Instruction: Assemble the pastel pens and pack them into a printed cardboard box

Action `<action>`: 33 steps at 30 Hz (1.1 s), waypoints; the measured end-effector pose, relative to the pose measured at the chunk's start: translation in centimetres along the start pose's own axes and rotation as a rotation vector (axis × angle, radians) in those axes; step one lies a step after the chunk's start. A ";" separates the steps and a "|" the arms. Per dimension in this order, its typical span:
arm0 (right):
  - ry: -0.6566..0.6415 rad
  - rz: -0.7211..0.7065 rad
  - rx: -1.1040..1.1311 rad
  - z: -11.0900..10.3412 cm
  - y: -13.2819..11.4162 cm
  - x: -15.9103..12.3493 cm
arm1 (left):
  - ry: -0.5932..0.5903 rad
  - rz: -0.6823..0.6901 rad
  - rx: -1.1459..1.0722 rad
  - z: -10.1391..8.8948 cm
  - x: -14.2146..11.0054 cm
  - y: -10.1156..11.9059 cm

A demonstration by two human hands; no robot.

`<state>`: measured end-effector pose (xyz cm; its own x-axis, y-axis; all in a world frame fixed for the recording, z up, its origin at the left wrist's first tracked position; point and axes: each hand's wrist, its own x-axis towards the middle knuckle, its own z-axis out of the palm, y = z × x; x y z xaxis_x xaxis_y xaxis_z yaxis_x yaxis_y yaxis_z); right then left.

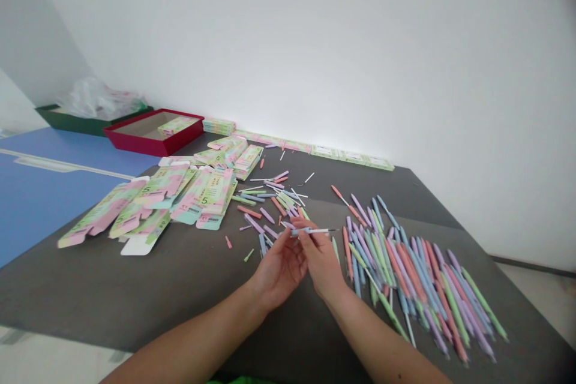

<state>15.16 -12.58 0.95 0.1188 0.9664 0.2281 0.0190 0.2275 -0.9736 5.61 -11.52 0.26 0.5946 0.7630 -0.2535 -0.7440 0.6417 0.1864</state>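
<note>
On the dark grey desk (189,288), a large pile of pastel pens (405,270) in coral, blue, lilac and green serves as the landmark. Just left of the pile, both hands meet above the desk. The right hand (321,261) pinches a light-blue pen part (300,231) between thumb and fingers; a white refill (320,230) with a dark tip extends from it toward the pile. The left hand (281,270) is turned palm up with fingers loosely curled, its thumb at the far end of the blue part from the pile; whether it grips there too, I cannot tell.

Beyond the hands, to the left of the pile, lies a looser scatter of pen barrels (267,215) and white refills. Nearer the wearer than that scatter, and well left of the pile, are a small pink piece (228,242) and a small green piece (249,255).

Farther left of the pile, flattened-looking printed cartons (155,192) overlap, several marked with a 5. Behind these, far left of the pile, stand a red tray (155,143) with printed packs inside and a green tray (90,123) bearing a clear plastic bag (96,98). Behind the pile, a row of flat packs (351,156) runs along the white wall (342,42).
</note>
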 end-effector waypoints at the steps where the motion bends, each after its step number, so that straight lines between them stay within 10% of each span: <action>1: 0.022 -0.003 -0.008 -0.1 -0.2 -0.1 | -0.021 -0.024 0.029 0.1 -0.3 -0.4; 6: 0.121 0.004 -0.106 -3.3 -1.9 -0.2 | 0.048 -0.199 0.398 -0.4 -1.0 -0.4; 13: 0.229 0.073 -0.197 -8.1 -2.5 -0.4 | 0.178 0.321 0.957 2.6 5.4 5.1; 19: 0.198 0.136 -0.230 -8.4 -1.2 -0.8 | 0.103 0.283 1.236 5.8 10.7 6.2; 27: 0.169 0.141 -0.269 -9.3 -0.8 -0.9 | -0.054 0.121 1.717 4.7 15.5 7.0; 33: 0.181 0.079 -0.364 -9.6 -0.6 -0.5 | -0.194 0.116 1.965 5.4 15.4 7.7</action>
<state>24.66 -14.38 1.34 0.3057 0.9352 0.1788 0.3488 0.0647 -0.9349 10.66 5.54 2.89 0.6971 0.7097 -0.1016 0.4474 -0.3198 0.8352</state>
